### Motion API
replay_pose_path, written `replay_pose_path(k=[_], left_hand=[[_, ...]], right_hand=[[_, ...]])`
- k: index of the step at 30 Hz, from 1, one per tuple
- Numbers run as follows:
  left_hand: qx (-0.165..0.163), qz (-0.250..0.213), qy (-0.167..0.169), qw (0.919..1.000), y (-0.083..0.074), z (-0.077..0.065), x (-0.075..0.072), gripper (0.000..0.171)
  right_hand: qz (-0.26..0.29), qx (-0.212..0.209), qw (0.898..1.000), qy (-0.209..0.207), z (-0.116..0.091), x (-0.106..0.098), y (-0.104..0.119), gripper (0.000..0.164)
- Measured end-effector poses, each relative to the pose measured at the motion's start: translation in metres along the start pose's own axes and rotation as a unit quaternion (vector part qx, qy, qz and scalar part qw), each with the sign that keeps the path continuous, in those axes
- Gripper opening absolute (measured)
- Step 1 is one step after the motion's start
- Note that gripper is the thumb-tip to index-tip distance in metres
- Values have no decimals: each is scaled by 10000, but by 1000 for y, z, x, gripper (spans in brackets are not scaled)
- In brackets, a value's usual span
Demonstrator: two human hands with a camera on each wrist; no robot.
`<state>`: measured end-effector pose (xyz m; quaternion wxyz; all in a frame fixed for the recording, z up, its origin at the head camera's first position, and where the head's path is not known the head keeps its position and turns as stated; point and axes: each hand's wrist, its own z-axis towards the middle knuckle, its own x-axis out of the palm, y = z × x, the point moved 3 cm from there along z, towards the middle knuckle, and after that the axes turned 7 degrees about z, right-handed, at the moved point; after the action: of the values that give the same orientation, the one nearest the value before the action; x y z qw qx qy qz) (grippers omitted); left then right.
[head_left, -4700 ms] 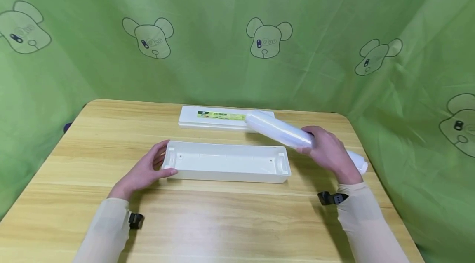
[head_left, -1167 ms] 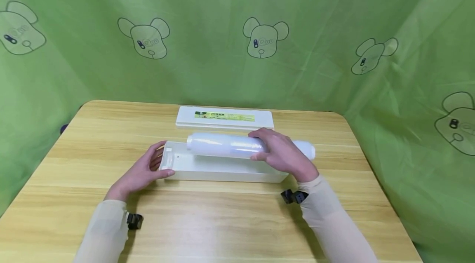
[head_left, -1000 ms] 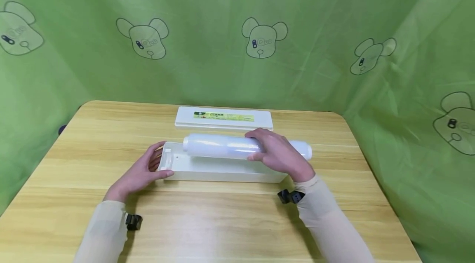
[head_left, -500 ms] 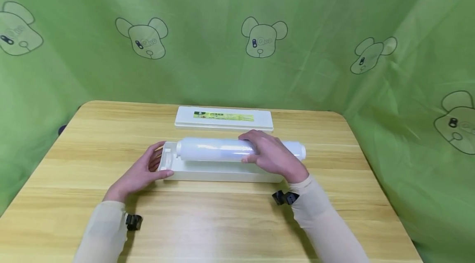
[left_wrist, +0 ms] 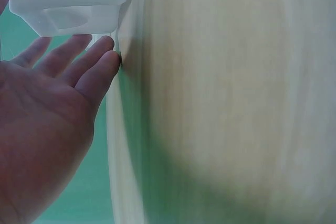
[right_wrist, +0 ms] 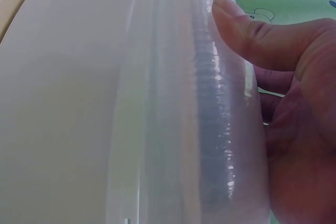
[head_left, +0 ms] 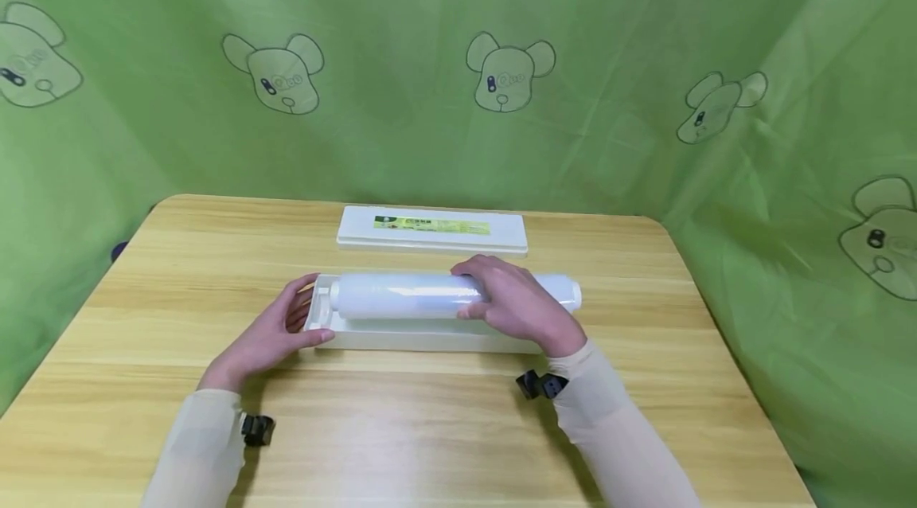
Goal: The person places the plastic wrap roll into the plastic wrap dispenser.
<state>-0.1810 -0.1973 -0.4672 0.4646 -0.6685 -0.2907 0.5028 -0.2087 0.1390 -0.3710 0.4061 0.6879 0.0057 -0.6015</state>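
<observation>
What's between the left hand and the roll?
Head view: the left end of the white box lies between the left hand and the roll.

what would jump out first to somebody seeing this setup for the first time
Probably the shiny roll of clear film, gripped by the right hand over the open white box mid-table. Next, the green curtain printed with cartoon animal faces, filling the background. Then the white lid with its yellow-green label, lying near the table's far edge.
</observation>
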Motion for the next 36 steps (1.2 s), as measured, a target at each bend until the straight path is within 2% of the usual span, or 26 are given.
replay_pose_path(k=[36], left_hand=[[2, -48, 69, 10000, 3, 1, -1, 97]], right_hand=[[2, -134, 9998, 143, 9, 17, 16, 52]])
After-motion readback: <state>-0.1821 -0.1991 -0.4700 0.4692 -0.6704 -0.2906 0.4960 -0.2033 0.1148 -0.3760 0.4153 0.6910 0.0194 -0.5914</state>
